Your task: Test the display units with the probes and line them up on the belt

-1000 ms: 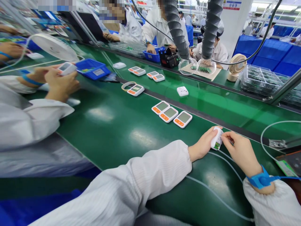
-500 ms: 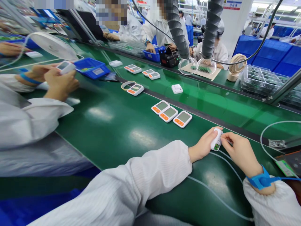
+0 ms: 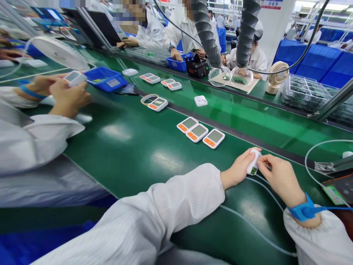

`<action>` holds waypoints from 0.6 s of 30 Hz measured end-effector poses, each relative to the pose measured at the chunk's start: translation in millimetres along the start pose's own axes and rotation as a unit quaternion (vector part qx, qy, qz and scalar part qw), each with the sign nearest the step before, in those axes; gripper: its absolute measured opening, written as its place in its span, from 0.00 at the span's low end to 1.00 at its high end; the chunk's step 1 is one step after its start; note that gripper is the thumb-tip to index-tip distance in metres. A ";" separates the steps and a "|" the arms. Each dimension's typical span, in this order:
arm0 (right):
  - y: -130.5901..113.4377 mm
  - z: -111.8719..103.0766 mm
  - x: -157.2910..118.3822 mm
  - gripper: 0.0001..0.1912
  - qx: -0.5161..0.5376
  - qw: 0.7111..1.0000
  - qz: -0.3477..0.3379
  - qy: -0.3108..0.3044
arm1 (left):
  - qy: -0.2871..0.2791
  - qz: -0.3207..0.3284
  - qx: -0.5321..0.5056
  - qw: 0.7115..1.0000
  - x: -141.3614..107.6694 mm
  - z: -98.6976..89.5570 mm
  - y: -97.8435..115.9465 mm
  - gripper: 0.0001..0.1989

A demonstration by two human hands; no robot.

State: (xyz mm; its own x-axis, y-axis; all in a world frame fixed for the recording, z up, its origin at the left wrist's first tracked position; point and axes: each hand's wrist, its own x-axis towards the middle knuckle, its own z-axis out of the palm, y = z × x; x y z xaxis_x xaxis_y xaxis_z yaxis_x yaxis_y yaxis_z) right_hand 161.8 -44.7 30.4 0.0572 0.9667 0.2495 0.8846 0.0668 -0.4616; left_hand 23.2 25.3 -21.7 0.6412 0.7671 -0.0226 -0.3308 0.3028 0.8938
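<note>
My left hand [image 3: 239, 166] is closed around a small white electronic device [image 3: 253, 166], held tilted just above the bench. A bit of green circuit board shows in an opening at its lower end. My right hand [image 3: 280, 176], with a blue strap at the wrist, has thumb and forefinger pinched against the device's right side. Whatever lies between those fingertips is too small or hidden to make out. Left of my hands, three white devices with grey screens and orange buttons [image 3: 213, 138] lie face up on the green bench [image 3: 143, 158].
Beyond a dark rail, a green conveyor [image 3: 234, 110] carries more devices and a white piece [image 3: 200, 101]. At left, a co-worker's hands [image 3: 68, 92] hold a device near a blue bin [image 3: 106, 79]. A clear tube [image 3: 256, 235] crosses the bench; a small fan [image 3: 277, 75] stands opposite.
Devices and the white piece on the conveyor have shifted left. A white object has appeared at the right edge. Both my hands stay almost where they were on the device.
</note>
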 end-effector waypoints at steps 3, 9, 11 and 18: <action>-2.6 2.1 -0.9 0.10 -0.023 1.000 -0.003 0.010 | -0.006 0.004 0.014 1.000 -1.3 -0.7 0.0 0.25; -14.5 6.0 -3.9 0.08 -0.088 0.995 0.018 0.042 | -0.004 -0.003 0.006 1.000 -2.3 0.8 5.1 0.25; -18.0 4.7 -4.7 0.08 -0.101 0.993 0.024 0.050 | 0.008 -0.007 -0.012 1.000 -2.4 2.0 6.2 0.25; -14.5 -0.6 -3.4 0.09 -0.062 0.997 0.025 0.041 | 0.025 -0.004 -0.002 1.000 -1.3 1.4 2.8 0.28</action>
State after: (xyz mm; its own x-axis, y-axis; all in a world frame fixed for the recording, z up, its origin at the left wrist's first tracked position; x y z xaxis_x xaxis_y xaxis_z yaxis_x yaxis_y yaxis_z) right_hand 149.1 -49.1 36.8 0.1368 0.9442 0.2997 0.9298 -0.0180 -0.3677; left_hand 22.4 24.3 -18.5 0.6080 0.7923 -0.0519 -0.3293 0.3111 0.8915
